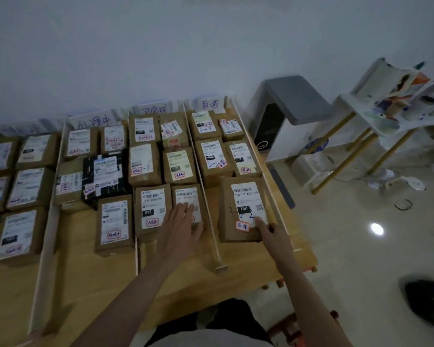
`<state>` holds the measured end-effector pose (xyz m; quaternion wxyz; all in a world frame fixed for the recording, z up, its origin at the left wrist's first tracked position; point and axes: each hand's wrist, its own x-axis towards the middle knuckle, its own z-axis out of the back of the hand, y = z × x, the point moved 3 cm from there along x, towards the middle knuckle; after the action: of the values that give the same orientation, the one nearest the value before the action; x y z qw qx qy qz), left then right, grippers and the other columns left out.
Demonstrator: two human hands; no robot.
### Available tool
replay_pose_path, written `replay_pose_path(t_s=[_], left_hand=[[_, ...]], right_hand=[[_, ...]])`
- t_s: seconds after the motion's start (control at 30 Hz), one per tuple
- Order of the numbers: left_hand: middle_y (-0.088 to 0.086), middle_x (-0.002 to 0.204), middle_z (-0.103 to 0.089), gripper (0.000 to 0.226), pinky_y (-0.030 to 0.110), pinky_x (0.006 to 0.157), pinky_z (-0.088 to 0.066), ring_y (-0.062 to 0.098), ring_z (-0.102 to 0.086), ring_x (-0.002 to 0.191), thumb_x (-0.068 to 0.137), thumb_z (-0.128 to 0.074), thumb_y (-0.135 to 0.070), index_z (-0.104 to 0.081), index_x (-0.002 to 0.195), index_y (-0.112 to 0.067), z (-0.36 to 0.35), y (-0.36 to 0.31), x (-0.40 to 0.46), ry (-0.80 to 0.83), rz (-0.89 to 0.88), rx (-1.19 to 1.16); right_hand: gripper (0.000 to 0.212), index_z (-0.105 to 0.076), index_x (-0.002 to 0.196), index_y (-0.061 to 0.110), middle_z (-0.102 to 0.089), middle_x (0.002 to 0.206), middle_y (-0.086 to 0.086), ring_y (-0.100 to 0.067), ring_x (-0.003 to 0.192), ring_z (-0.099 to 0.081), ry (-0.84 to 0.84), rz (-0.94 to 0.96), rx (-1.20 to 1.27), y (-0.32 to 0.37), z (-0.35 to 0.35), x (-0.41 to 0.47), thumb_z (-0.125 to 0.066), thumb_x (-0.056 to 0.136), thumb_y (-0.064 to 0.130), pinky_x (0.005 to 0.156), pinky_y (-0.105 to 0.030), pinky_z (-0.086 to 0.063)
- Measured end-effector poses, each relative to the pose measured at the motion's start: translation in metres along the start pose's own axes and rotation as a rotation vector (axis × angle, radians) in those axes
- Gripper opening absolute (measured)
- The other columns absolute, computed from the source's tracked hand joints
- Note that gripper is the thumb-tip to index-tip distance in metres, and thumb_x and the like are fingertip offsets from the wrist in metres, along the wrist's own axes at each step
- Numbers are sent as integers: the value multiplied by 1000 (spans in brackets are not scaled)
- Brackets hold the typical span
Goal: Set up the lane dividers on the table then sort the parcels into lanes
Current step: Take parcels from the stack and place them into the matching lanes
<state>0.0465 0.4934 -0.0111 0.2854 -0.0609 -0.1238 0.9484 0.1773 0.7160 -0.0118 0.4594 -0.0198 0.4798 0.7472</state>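
Both hands lie flat with straight fingers: left hand (pixel 183 224) presses a labelled parcel (pixel 188 204), right hand (pixel 269 230) touches the big parcel (pixel 243 209) at its 3 o'clock. A white lane divider (pixel 206 196) runs between them on the wooden table (pixel 98 271). At 2 o'clock stands a white chair (pixel 376 116) on a glossy floor (pixel 361 246).

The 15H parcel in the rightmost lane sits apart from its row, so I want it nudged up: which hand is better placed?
The right hand: its fingers already touch the 15H parcel at its near right corner. The left hand rests on a parcel across the divider.
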Motion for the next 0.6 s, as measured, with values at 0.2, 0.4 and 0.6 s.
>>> replay_pose_path(t_s=[0.2, 0.4, 0.6], left_hand=[[8, 148, -46, 61, 40, 118, -26, 23, -40, 139, 98, -32, -51, -47, 143, -12, -19, -9, 24, 51, 149, 48], [7, 147, -47, 68, 42, 120, -23, 22, -39, 140, 94, -24, -54, -46, 144, -13, -31, -15, 47, 80, 248, 46], [4, 152, -40, 57, 37, 121, -14, 20, -29, 144, 99, -41, -46, -40, 147, -15, -36, -14, 57, 100, 324, 6]], right_hand=[[44, -68, 85, 10, -70, 80, -3, -19, 77, -67, 161, 36, -81, 1, -5, 55, -57, 93, 52, 66, -35, -52], [35, -67, 89, 17, -68, 81, 4, -9, 77, -63, 287, 45, -166, 1, -16, 110, -57, 94, 50, 70, -31, -52], [50, -69, 98, 11, -71, 92, -2, -15, 84, -66, 388, 9, -217, -9, -40, 139, -56, 90, 58, 76, -37, -57]])
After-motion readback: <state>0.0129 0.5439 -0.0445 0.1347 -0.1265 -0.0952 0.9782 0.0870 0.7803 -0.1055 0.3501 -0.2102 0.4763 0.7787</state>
